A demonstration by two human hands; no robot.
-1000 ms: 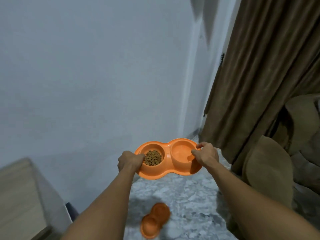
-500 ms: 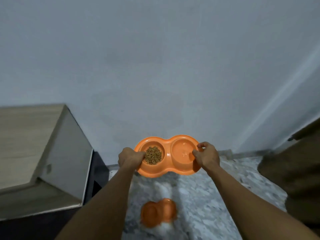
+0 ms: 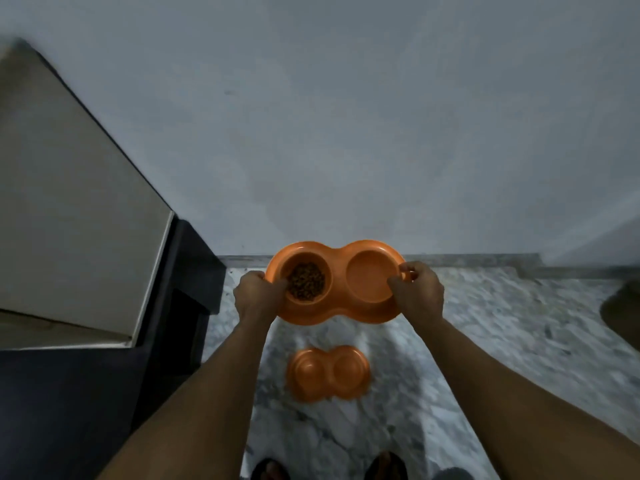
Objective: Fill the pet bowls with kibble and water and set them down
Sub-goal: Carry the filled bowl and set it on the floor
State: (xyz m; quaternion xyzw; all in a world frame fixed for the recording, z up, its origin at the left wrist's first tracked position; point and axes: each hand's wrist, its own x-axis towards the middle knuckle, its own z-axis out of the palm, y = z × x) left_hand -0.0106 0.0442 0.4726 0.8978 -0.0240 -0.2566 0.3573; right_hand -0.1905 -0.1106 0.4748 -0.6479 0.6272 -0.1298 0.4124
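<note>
I hold an orange double pet bowl in the air over the marble floor, near the wall. Its left cup holds brown kibble; the right cup looks orange inside, and I cannot tell whether water is in it. My left hand grips the left rim with the thumb at the kibble cup. My right hand grips the right rim. A second orange double bowl lies on the floor below, blurred.
A light wooden cabinet on a dark base stands at the left against the grey wall. A skirting strip runs along the wall's foot. My sandalled feet show at the bottom edge. A brown shape sits at the right.
My view has swung left and down: the curtain and cushions left the frame, the cabinet came in. Both hands keep their grip on the bowl, which is now lower and over the floor.
</note>
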